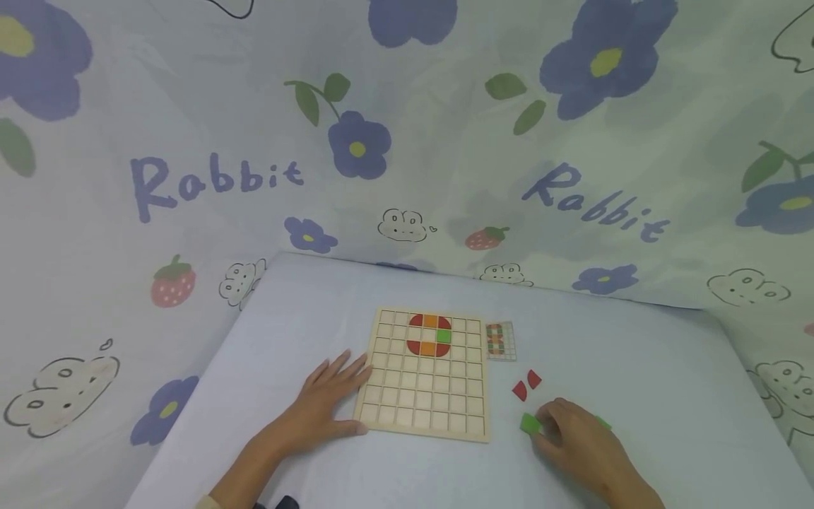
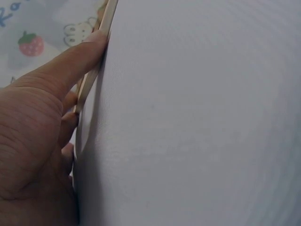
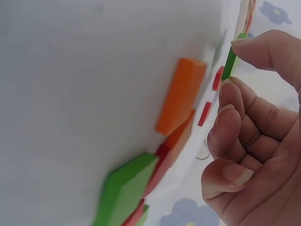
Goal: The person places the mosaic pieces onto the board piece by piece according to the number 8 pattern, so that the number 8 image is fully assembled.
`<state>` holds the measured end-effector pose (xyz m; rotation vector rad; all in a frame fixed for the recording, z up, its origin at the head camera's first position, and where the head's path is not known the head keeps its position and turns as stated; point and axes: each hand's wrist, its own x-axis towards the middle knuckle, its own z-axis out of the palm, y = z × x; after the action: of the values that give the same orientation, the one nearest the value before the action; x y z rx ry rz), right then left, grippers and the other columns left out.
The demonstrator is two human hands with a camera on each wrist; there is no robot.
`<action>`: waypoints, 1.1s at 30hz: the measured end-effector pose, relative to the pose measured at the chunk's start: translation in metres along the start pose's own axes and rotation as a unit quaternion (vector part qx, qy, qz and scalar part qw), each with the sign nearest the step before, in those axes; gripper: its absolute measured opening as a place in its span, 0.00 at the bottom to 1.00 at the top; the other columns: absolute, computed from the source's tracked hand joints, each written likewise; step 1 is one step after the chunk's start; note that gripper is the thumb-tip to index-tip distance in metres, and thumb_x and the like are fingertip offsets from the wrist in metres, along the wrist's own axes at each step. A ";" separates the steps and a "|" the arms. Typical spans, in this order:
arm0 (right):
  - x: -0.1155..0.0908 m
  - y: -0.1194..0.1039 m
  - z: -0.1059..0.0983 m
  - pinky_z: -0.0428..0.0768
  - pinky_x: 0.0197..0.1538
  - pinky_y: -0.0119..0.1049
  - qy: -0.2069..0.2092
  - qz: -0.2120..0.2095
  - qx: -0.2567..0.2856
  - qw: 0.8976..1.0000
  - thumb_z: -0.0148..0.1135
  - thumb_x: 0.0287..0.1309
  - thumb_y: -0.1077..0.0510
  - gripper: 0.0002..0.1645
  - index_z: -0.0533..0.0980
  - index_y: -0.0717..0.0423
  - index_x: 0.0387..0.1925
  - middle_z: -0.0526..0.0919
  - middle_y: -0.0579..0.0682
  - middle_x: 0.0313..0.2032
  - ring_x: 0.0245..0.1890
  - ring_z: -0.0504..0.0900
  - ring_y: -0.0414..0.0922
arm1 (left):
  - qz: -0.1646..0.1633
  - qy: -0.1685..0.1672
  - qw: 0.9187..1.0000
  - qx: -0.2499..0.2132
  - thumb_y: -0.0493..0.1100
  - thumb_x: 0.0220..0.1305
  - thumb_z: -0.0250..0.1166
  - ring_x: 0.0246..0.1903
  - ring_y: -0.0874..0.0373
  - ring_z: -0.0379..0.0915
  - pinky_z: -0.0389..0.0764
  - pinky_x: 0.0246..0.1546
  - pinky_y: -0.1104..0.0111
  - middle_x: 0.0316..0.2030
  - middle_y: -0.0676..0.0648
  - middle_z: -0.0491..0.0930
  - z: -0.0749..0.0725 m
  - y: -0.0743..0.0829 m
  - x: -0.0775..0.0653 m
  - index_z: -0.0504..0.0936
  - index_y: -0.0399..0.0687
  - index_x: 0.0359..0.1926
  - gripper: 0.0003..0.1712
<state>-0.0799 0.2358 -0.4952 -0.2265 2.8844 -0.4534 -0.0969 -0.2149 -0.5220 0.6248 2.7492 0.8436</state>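
A wooden grid board (image 1: 416,397) lies on the white table. My left hand (image 1: 323,404) rests at its left side, fingers and thumb stretched out against the frame. Near the board's far edge sit red quarter-round pieces (image 1: 415,347), two orange squares (image 1: 429,322) and a green square (image 1: 444,336), in a ring. Right of the board, my right hand (image 1: 581,442) pinches a green square tile (image 1: 530,424) between thumb and fingertips. The right wrist view shows this tile edge-on, its other fingers curled in. Two red quarter-round pieces (image 1: 520,390) lie just beyond the right hand.
Beside the board's upper right lies a small pattern card (image 1: 511,343). Loose orange blocks (image 3: 181,96), a green block (image 3: 127,183) and red pieces lie near the right palm, mostly hidden in the head view. A patterned cloth (image 1: 439,191) hangs behind the table.
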 end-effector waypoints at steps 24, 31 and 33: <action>0.055 -0.060 -0.029 0.77 0.32 0.31 0.042 -0.157 -0.029 0.986 0.75 0.55 0.54 0.12 0.85 0.50 0.41 0.74 0.35 0.29 0.28 0.71 0.33 | 0.002 -0.002 1.000 -0.011 0.63 0.57 0.76 0.82 0.45 0.34 0.32 0.79 0.45 0.82 0.53 0.50 -0.001 0.001 0.000 0.61 0.52 0.81 0.57; 0.086 -0.087 -0.041 0.78 0.33 0.32 0.036 -0.182 -0.018 0.982 0.75 0.58 0.52 0.13 0.84 0.51 0.43 0.77 0.38 0.31 0.30 0.72 0.36 | -0.003 -0.003 1.000 -0.011 0.62 0.56 0.76 0.82 0.46 0.34 0.32 0.79 0.45 0.82 0.54 0.49 -0.001 0.002 -0.001 0.61 0.53 0.81 0.57; 0.096 -0.097 -0.042 0.78 0.34 0.33 0.027 -0.179 -0.018 0.983 0.74 0.58 0.52 0.14 0.84 0.52 0.43 0.77 0.38 0.32 0.30 0.73 0.37 | -0.003 -0.003 1.000 -0.009 0.62 0.56 0.76 0.82 0.46 0.34 0.33 0.79 0.45 0.82 0.54 0.49 -0.002 0.002 -0.001 0.61 0.53 0.81 0.57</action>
<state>-0.1706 0.1392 -0.4431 -0.7567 2.9108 -0.4709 -0.0960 -0.2146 -0.5194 0.6138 2.7333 0.8640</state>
